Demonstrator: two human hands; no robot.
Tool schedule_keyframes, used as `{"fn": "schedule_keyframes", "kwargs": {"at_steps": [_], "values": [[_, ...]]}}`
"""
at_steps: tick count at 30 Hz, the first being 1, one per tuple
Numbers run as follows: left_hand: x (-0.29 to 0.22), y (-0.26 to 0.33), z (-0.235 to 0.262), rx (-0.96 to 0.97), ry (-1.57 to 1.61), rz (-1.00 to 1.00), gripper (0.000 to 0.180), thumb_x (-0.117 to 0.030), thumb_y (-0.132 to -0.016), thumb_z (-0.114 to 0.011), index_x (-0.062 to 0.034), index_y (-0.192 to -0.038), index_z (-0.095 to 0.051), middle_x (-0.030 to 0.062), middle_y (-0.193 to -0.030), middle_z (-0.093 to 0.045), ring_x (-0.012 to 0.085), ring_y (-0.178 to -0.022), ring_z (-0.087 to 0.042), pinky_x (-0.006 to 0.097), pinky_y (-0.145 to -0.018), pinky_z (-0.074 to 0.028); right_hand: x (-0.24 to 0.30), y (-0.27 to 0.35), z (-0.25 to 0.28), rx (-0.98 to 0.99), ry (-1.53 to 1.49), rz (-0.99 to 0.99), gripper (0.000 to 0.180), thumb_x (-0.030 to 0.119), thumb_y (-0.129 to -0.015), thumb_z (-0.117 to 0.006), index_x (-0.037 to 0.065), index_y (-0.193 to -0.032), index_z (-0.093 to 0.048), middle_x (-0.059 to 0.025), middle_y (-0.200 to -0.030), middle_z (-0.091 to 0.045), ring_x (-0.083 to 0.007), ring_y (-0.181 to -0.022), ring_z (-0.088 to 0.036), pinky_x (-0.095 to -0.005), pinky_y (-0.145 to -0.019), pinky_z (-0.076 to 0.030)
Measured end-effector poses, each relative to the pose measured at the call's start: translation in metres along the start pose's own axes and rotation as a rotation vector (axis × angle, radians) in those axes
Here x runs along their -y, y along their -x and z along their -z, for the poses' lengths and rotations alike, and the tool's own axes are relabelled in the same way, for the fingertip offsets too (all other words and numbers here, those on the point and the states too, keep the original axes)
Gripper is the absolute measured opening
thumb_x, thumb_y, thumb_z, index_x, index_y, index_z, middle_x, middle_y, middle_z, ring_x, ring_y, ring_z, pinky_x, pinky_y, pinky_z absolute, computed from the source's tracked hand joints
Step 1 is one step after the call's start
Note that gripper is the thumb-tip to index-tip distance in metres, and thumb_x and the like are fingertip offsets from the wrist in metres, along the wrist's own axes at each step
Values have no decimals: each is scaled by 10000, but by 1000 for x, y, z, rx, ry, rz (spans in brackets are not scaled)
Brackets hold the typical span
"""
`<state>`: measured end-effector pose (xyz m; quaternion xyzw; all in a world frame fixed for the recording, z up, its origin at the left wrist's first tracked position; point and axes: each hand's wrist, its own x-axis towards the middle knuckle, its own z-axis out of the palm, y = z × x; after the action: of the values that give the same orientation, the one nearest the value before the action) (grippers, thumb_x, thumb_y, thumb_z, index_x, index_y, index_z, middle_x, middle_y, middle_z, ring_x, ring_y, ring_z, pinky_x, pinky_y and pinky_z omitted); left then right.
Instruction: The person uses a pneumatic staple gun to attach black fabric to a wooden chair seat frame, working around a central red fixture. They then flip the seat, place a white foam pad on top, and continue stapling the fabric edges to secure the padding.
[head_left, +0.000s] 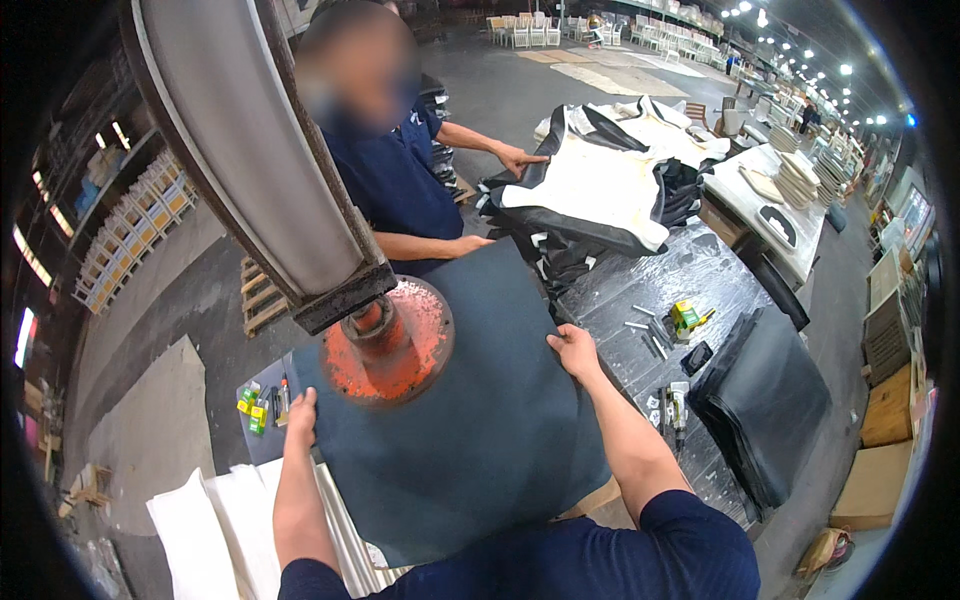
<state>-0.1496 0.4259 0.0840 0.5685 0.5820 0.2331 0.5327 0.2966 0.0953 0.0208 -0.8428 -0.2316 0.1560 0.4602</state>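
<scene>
A large dark grey-blue sheet (470,420) lies flat under the round red press head (388,342).

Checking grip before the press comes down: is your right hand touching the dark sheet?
Touching. The head view shows the right hand with its fingers curled over the right edge of the dark sheet, with no gap visible between them.

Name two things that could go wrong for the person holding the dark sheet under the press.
1. The left hand and right hand grip the dark sheet close to the orange press head; fingers might get caught.
2. A co-worker's hand rests on the far edge, so an uncoordinated pull could shift the sheet.
</scene>
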Motion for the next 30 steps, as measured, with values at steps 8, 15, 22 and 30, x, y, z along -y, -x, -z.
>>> {"fn": "schedule_keyframes", "kwargs": {"at_steps": [8, 15, 22, 30], "values": [[23, -20, -30, -51, 72, -45, 359, -246, -1128, -622, 56, -1289, -732, 87, -1157, -774, 164, -1043, -678, 328, -954, -521, -52, 18, -19, -140, 81, -80, 423, 406, -1018, -746, -3, -915, -711, -179, -804, -708, -272, -770, -686, -423, -766, -530], [42, -26, -33, -86, 240, -128, 352, -263, -1113, -601, 41, -1169, -770, 53, -1062, -765, 133, -981, -655, 318, -887, -528, -49, 22, -20, -190, 117, -17, 395, 380, -1020, -744, -8, -952, -717, -197, -838, -728, -328, -802, -716, -438, -785, -540], [61, -14, -6, -93, 111, 42, 360, -384, -1082, -692, -40, -1170, -748, 12, -940, -740, 122, -831, -667, 313, -775, -537, -51, 15, -14, -96, 59, -13, 468, 465, -1033, -713, 1, -1084, -745, -232, -989, -774, -415, -968, -760, -483, -866, -567], [128, 81, 26, 24, 82, 177, 224, -349, -1065, -731, -127, -1038, -719, -55, -805, -640, 68, -637, -549, 290, -569, -455, -84, 74, 20, 9, 6, -128, 298, 281, -1016, -771, -5, -1089, -733, -108, -853, -723, -163, -801, -673, -345, -794, -538]]}}
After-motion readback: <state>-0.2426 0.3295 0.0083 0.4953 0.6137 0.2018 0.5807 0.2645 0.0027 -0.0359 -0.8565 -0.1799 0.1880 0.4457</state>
